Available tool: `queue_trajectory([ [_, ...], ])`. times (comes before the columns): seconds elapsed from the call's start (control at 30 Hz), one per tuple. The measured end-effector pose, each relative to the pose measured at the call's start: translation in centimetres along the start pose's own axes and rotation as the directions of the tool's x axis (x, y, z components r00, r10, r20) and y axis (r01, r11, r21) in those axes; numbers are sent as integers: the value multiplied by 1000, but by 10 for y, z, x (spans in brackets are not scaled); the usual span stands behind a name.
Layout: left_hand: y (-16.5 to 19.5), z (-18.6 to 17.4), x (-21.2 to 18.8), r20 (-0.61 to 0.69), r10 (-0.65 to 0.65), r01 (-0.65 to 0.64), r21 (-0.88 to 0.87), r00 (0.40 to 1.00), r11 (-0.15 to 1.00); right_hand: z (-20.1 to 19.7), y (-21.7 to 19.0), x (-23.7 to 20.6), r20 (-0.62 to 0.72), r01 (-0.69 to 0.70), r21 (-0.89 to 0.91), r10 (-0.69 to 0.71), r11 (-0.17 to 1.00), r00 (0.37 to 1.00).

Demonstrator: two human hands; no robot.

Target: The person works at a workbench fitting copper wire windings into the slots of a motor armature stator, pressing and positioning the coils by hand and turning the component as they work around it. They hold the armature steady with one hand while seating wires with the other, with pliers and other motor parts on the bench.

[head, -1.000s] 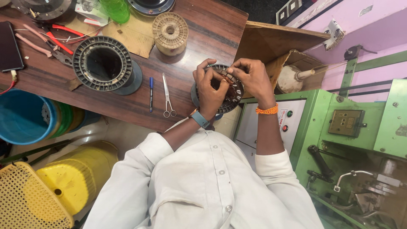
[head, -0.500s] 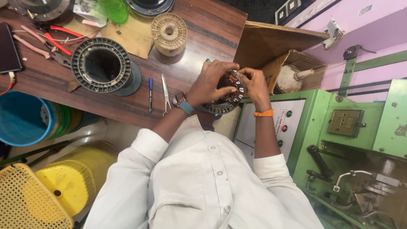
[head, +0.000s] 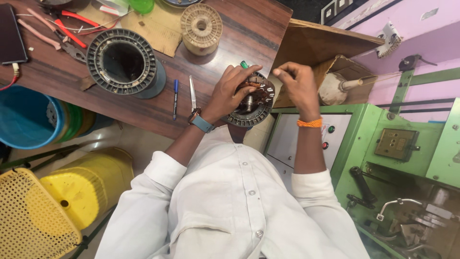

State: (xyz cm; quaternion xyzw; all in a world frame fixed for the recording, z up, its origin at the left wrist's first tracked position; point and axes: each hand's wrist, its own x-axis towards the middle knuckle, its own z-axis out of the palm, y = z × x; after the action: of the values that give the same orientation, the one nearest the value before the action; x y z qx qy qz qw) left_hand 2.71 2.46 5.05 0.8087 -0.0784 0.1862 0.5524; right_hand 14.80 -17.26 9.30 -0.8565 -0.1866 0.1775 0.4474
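Scissors (head: pixel 192 92), pen (head: pixel 175 98), spool (head: pixel 125 62) beside stator (head: pixel 251 103)

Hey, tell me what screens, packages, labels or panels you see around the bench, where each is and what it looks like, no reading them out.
Phone: far left of the wooden table, flat dark rectangle, screen off, cable at its lower end.
Cardboard box: right of the table, brown, flaps open.
Switch plate: on the green machine, squarish, olive-tan.
White panel: machine front below the right hand, with one green and one red button.
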Motion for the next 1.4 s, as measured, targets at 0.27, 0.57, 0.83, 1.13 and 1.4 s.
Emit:
queue_trajectory([
  [0.27,1,6,0,-24,10,-9,36,1000,999,-21,-28,-20,70,5,9,-6,1000,998],
  [0.57,3,5,2,8,-39,39,30,999,999,30,-32,-62,-110,190,-237,-221,953,969],
  [0.83,-12,-1,-6,-35,367,-356,172,930,919,60,-22,-93,-72,354,-284,-388,891,919],
  [1.13,-10,34,-34,-371,91,-47,128,924,991,19,-38,-80,-94,382,-317,-430,868,898],
  [1.4,15,39,-21,-474,-70,126,86,878,988,15,-40,5,-12,353,-138,-358,925,934],
])
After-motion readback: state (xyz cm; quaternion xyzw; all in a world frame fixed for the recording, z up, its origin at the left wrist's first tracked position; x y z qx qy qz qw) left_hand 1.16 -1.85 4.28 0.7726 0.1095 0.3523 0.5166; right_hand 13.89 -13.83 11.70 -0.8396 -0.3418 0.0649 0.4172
